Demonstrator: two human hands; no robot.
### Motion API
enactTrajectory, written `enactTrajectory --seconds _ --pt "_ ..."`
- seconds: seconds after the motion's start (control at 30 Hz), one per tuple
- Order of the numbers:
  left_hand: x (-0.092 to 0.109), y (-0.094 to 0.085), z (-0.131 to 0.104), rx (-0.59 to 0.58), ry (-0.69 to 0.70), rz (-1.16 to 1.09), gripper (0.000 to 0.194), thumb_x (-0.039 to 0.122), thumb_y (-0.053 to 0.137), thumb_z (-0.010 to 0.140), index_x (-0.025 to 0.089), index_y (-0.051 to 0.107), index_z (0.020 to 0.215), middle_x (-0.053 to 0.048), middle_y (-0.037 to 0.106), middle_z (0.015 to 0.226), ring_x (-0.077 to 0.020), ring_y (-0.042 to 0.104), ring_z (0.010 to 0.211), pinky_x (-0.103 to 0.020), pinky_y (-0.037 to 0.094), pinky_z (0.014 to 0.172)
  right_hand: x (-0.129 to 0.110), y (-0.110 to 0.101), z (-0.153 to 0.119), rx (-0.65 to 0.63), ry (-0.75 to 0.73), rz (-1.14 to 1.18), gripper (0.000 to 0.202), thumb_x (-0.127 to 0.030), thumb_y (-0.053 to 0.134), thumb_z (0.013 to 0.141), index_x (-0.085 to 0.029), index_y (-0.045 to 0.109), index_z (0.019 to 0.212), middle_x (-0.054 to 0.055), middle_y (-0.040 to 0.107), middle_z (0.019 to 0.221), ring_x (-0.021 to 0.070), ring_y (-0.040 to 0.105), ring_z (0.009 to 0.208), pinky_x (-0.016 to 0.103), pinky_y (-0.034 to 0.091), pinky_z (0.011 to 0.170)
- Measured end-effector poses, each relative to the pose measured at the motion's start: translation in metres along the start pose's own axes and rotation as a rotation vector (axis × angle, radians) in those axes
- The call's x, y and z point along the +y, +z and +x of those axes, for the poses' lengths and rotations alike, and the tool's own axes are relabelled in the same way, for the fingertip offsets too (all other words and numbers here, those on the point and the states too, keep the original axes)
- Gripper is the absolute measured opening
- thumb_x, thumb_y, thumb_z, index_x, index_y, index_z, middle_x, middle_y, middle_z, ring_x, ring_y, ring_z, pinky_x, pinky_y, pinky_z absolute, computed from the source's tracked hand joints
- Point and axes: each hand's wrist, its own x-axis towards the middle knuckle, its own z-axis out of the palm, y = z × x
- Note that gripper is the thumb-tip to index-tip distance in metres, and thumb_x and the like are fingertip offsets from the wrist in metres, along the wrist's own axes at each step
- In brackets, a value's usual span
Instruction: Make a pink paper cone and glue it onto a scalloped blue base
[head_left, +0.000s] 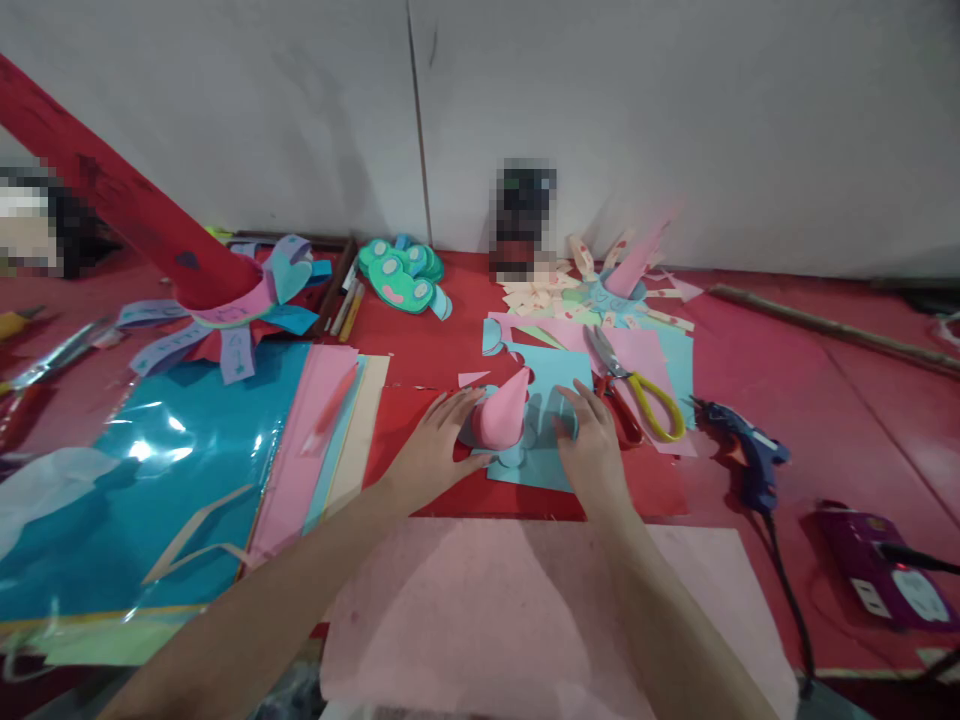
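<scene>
At the middle of the red table: pink cone, standing between the two hands, tip leaning to the right; small rounded blue paper pieces show around its base.
Left hand: beside the cone's left side; fingers extended, thumb parted widely from them. Firm contact with the cone cannot be confirmed.
Right hand: over the right part of the light blue sheet, apart from the cone; fingers bent, a moderate gap between thumb and forefinger. A curved blue edge shows at the fingers; whether it is touched cannot be told.
Work surface: light blue sheet on a red sheet; large pale pink sheet nearest the wearer, under the forearms.
Cutting tools: yellow-handled scissors, blades pointing toward the wall; red-handled tool just beside, partly covered.
Glue gun: blue, lying right of the scissors, cord running toward the wearer.
Power strip: purple, far right, small red light visible.
Rear crafts: large red cone in a decorated paper ring at left; green paper cutouts piled near the wall; slim pink cone in a blue ring at right.
Left stock: shiny blue packet; pink sheets beside it.
Wooden stick: right rear, lying near the wall.
</scene>
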Motion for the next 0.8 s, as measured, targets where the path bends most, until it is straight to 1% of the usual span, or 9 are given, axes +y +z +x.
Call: enactTrajectory --seconds 0.1,0.17,0.27,0.37,0.5,0.6,0.8 --pt "0.002 -0.001 0.001 -0.031 -0.036 0.008 0.068 0.039 0.063 0.083 0.026 0.032 0.142 -0.008 0.04 0.15 -0.0264 0.032 0.141 -0.045 0.03 0.115 -0.002 -0.002 0.0 -0.001 0.041 -0.018 0.036 -0.027 0.045 0.087 -0.024 0.058 0.121 0.012 0.045 0.144 0.0289 0.042 0.132 0.051 0.045 0.099" --pt "0.003 -0.001 0.001 -0.051 -0.059 0.016 0.067 0.037 0.063 0.083 0.026 0.032 0.141 -0.007 0.041 0.149 -0.0259 0.033 0.14 -0.044 0.031 0.115 -0.005 -0.005 0.001 0.004 0.061 0.007 0.036 -0.028 0.046 0.087 -0.025 0.057 0.121 0.012 0.043 0.144 0.0285 0.042 0.132 0.049 0.047 0.097" --pt "0.004 -0.001 0.001 -0.057 -0.076 0.025 0.066 0.035 0.062 0.083 0.026 0.032 0.141 -0.006 0.04 0.15 -0.0251 0.033 0.14 -0.043 0.03 0.115 -0.008 -0.01 0.005 0.036 0.092 0.083 0.035 -0.029 0.048 0.085 -0.024 0.059 0.118 0.012 0.044 0.143 0.0277 0.045 0.13 0.047 0.049 0.096" --pt "0.002 0.0 0.001 -0.062 -0.081 0.031 0.066 0.036 0.062 0.083 0.026 0.032 0.141 -0.006 0.04 0.15 -0.0247 0.032 0.141 -0.042 0.03 0.116 -0.004 -0.014 0.01 0.087 0.143 0.216 0.035 -0.029 0.052 0.081 -0.023 0.061 0.114 0.013 0.045 0.141 0.0265 0.049 0.126 0.044 0.052 0.093" --pt "0.0 0.001 0.002 -0.069 -0.068 0.04 0.066 0.036 0.061 0.084 0.025 0.031 0.142 -0.006 0.04 0.15 -0.0234 0.032 0.141 -0.041 0.028 0.117 0.006 -0.017 0.016 0.078 0.21 0.375 0.037 -0.028 0.055 0.077 -0.022 0.061 0.113 0.014 0.053 0.132 0.0254 0.053 0.121 0.042 0.055 0.088" --pt "0.0 0.001 0.002 -0.066 -0.064 0.043 0.065 0.035 0.061 0.084 0.025 0.032 0.142 -0.006 0.04 0.15 -0.0231 0.032 0.141 -0.041 0.027 0.117 0.007 -0.017 0.017 0.088 0.195 0.355 0.036 -0.026 0.053 0.077 -0.021 0.062 0.112 0.015 0.053 0.131 0.0255 0.053 0.12 0.042 0.054 0.088" --pt "0.003 -0.001 0.002 -0.072 -0.072 0.039 0.065 0.033 0.061 0.084 0.024 0.033 0.141 -0.007 0.041 0.149 -0.0238 0.034 0.14 -0.041 0.028 0.117 -0.003 -0.011 0.01 0.112 0.099 0.174 0.035 -0.023 0.044 0.084 -0.025 0.059 0.116 0.011 0.045 0.142 0.0245 0.048 0.127 0.046 0.05 0.094"
